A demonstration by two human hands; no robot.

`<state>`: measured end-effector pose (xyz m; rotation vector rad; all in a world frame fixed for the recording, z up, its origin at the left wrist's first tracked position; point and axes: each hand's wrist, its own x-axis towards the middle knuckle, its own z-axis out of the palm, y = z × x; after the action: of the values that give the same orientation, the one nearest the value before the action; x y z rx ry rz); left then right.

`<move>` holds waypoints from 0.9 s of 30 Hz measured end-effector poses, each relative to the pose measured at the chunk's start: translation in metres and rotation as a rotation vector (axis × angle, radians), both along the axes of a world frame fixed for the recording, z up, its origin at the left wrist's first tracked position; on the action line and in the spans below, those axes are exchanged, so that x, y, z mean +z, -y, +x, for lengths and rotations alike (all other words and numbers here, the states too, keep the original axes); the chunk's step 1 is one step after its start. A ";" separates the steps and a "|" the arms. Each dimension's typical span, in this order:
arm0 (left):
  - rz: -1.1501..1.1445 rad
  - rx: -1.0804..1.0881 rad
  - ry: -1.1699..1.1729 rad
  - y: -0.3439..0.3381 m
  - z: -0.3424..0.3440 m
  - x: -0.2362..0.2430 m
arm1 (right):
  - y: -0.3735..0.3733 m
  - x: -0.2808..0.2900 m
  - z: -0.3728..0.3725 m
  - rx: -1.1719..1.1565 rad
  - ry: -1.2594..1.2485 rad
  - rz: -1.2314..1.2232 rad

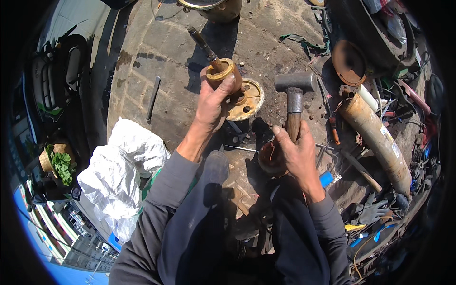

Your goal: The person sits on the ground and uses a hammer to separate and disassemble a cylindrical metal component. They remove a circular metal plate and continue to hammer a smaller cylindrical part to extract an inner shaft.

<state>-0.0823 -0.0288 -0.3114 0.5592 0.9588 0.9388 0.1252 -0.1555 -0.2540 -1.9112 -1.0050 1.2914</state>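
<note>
My left hand (211, 105) is wrapped round a rusty, cup-shaped metal part (221, 70) with a yellowish rim. A dark, worn shaft (201, 43) sticks up out of that part, tilted to the left. Just behind and below it is a round, yellowish flange with holes (255, 97); whether the two touch I cannot tell. In my right hand (299, 153) is a hammer (295, 83), gripped by its wooden handle, with the dark steel head up and to the right of the flange. A rounded brownish object (270, 159) lies partly hidden beside my right hand.
A flat metal bar (153, 98) lies on the ground at left, near a white sack (114, 173). On the right are a rusty pipe (377, 142), a rusty disc (349, 61), an orange-handled tool (335, 134) and assorted scrap. A metal pot (223, 12) stands at the far edge.
</note>
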 end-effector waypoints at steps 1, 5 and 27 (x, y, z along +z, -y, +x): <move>-0.038 -0.032 0.056 0.004 0.002 0.003 | -0.007 -0.010 -0.004 -0.017 0.016 0.067; -0.099 -0.141 0.169 0.017 0.007 0.007 | -0.022 -0.026 -0.010 -0.231 -0.343 -0.129; -0.019 -0.132 -0.123 0.008 -0.009 -0.016 | 0.002 0.104 0.041 -0.014 0.098 0.220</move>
<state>-0.0913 -0.0366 -0.3276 0.6620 1.0269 0.7831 0.1658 -0.1573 -0.1503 -1.8226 -1.1315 1.0415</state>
